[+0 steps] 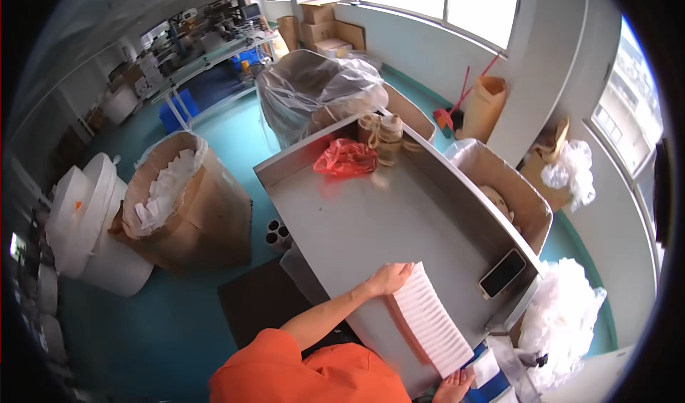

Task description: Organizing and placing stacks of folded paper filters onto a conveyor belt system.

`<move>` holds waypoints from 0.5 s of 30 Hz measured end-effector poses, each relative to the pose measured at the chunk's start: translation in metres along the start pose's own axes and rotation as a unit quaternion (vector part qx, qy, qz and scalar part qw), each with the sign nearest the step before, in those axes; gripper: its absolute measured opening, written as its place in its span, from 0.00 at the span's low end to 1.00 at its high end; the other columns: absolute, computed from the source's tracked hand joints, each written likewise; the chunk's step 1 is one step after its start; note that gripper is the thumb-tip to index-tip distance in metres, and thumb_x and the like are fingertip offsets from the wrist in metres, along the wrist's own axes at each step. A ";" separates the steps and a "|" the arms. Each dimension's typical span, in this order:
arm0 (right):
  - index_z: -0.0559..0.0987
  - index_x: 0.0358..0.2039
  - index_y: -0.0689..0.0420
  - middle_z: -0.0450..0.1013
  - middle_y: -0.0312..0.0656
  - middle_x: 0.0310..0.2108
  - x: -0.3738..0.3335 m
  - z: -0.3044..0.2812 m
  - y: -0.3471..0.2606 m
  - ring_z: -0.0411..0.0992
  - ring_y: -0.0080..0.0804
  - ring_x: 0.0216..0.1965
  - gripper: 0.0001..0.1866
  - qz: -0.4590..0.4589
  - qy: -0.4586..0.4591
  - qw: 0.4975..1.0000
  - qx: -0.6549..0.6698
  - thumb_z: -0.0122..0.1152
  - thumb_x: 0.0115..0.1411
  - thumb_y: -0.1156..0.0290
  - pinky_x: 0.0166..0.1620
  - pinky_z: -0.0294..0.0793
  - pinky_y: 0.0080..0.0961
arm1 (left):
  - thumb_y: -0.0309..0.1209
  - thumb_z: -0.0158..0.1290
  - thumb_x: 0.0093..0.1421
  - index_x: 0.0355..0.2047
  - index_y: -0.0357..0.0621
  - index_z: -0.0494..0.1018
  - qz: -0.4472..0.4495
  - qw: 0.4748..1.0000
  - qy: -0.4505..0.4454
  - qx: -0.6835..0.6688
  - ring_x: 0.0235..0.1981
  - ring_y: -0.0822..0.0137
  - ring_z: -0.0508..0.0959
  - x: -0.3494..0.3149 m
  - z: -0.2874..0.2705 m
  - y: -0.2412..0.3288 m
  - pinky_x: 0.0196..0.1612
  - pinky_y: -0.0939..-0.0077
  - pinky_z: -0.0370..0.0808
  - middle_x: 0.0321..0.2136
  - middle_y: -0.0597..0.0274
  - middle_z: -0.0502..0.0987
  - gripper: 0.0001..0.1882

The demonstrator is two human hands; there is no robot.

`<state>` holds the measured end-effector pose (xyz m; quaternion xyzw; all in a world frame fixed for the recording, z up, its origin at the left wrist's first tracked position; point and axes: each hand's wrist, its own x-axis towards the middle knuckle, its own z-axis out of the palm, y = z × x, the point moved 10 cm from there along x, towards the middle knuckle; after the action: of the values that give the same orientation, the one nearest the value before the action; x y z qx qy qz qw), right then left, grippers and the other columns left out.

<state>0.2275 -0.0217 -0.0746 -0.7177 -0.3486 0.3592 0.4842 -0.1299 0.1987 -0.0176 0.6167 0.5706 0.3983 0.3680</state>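
Note:
A long white block of thin folded sheets (432, 321), ribbed across its top, lies slantwise on the metal table (357, 225) in front of me. What the sheets are made of I cannot tell. At the block's far end, my left hand (391, 278) is closed against it with its fingers curled over the end. My right hand (454, 387) grips the near end, low in the picture by the table's corner; its fingers are only partly visible. Between them the two hands hold the block by its ends.
On the table are a phone (502, 273), a red plastic bag (345, 157) and a jar (389, 140). Raised rims edge the table. A large paper sack of white scraps (193, 210) stands at left, white plastic bags (560, 324) at right, a lined bin (314, 93) beyond.

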 end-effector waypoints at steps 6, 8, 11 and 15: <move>0.71 0.53 0.71 0.71 0.53 0.51 -0.012 0.035 -0.068 0.69 0.40 0.50 0.26 0.061 0.024 0.993 -0.094 0.49 0.68 0.58 0.52 0.69 0.35 | 0.46 0.43 0.68 0.43 0.40 0.76 -0.064 0.996 0.058 -0.002 0.37 0.47 0.79 0.007 -0.024 -0.009 0.40 0.60 0.74 0.32 0.42 0.77 0.22; 0.68 0.56 0.71 0.70 0.49 0.53 -0.003 0.039 -0.045 0.70 0.40 0.50 0.28 0.099 0.026 0.991 0.091 0.49 0.68 0.57 0.52 0.70 0.34 | 0.47 0.42 0.69 0.51 0.41 0.73 -0.044 0.997 -0.023 -0.054 0.47 0.50 0.78 0.012 -0.010 0.007 0.49 0.65 0.74 0.43 0.43 0.78 0.24; 0.63 0.59 0.70 0.70 0.44 0.54 -0.009 0.053 -0.023 0.69 0.38 0.50 0.29 0.025 -0.136 0.984 0.111 0.54 0.66 0.62 0.54 0.71 0.31 | 0.49 0.41 0.69 0.62 0.41 0.63 -0.032 0.994 -0.102 -0.022 0.58 0.52 0.70 -0.001 0.013 0.002 0.60 0.66 0.66 0.58 0.48 0.68 0.30; 0.75 0.49 0.62 0.74 0.57 0.37 -0.012 0.010 0.029 0.72 0.53 0.39 0.21 -0.015 -0.062 0.993 -0.103 0.62 0.55 0.70 0.40 0.73 0.38 | 0.49 0.43 0.68 0.60 0.40 0.64 0.025 0.997 -0.072 0.008 0.57 0.49 0.70 -0.015 0.014 0.010 0.59 0.64 0.68 0.57 0.46 0.69 0.29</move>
<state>0.2174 -0.0357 -0.1026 -0.7348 -0.4237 0.3582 0.3902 -0.1136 0.1830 -0.0153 0.6608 0.5303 0.3573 0.3931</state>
